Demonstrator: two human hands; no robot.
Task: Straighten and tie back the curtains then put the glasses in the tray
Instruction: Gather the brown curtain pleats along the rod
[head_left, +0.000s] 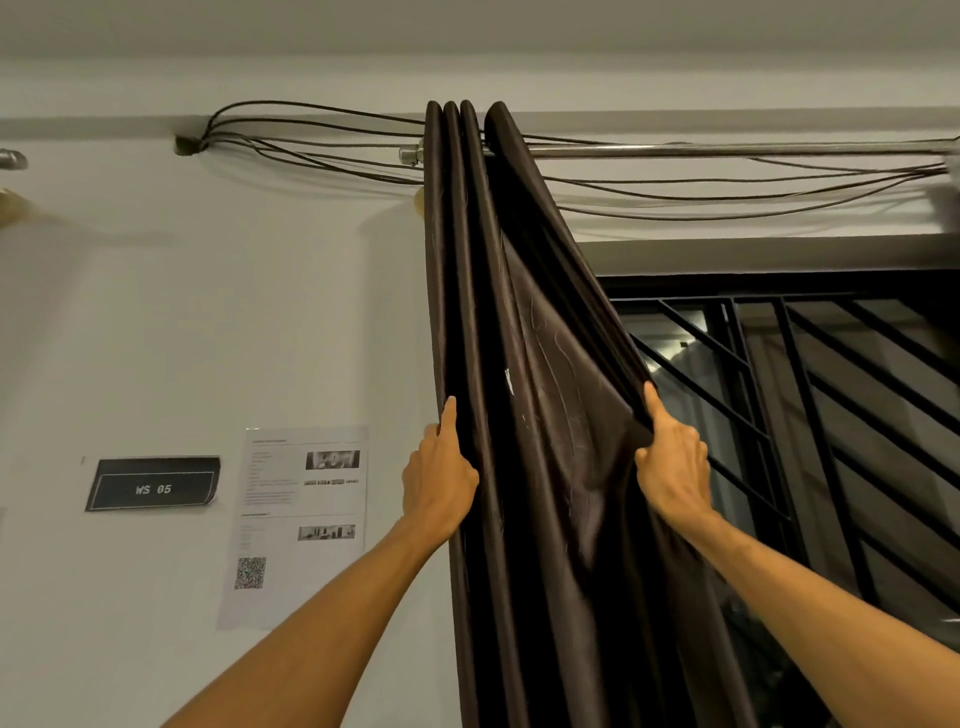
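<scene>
beside the window, up near the rod: curtain gathered, not yet tied

a person reaches up with both arms to a dark brown curtain (524, 364) that hangs in tight folds from the left end of a metal rod (727, 150), next to a black window grille (831, 389). the left hand (439, 478) grips the curtain's left folds, thumb lying up the cloth and fingers curled round behind. the right hand (672, 462) pinches the right edge, thumb on the front and fingers hidden behind, drawing that edge outward so the cloth fans.

judging from this, the straightening is under way. no tie-back shows round the curtain, so the tying remains. neither the glasses nor the tray are in view, so that part looks yet to come.
</scene>
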